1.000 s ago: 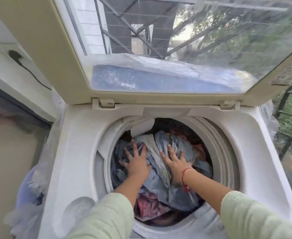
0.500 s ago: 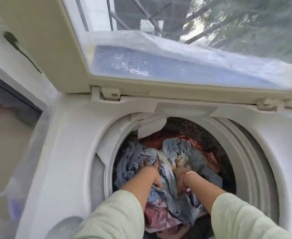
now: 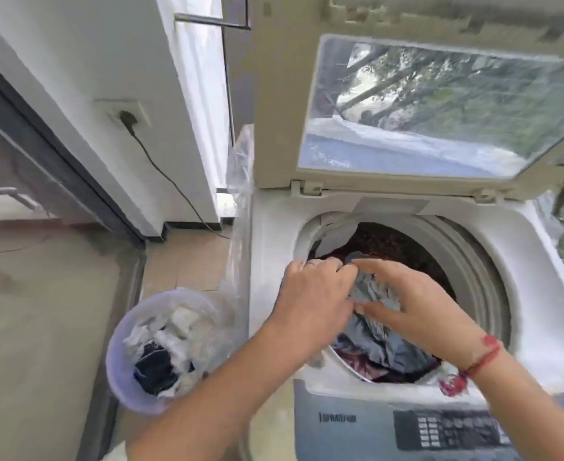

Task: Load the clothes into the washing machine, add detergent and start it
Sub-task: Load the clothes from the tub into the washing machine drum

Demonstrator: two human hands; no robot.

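Note:
A white top-loading washing machine (image 3: 270, 227) stands with its lid (image 3: 280, 94) raised upright. Its drum holds a heap of grey-blue and red clothes (image 3: 373, 347). Above the drum's left front, my left hand (image 3: 314, 304) and my right hand (image 3: 417, 307) both pinch a crumpled grey-blue garment (image 3: 373, 287) that rises from the heap. A red thread is tied round my right wrist. One red patterned piece (image 3: 452, 382) lies over the drum's front rim.
A translucent purple basket (image 3: 121, 354) with white and dark clothes stands on the floor left of the machine. The control panel (image 3: 447, 430) runs along the machine's front edge. A cable hangs from a wall socket (image 3: 126, 116). A sliding door frame (image 3: 58, 161) is at left.
My hands have come up out of the drum and now hold the grey-blue garment above the heap. The view has pulled back and left, showing the basket and control panel.

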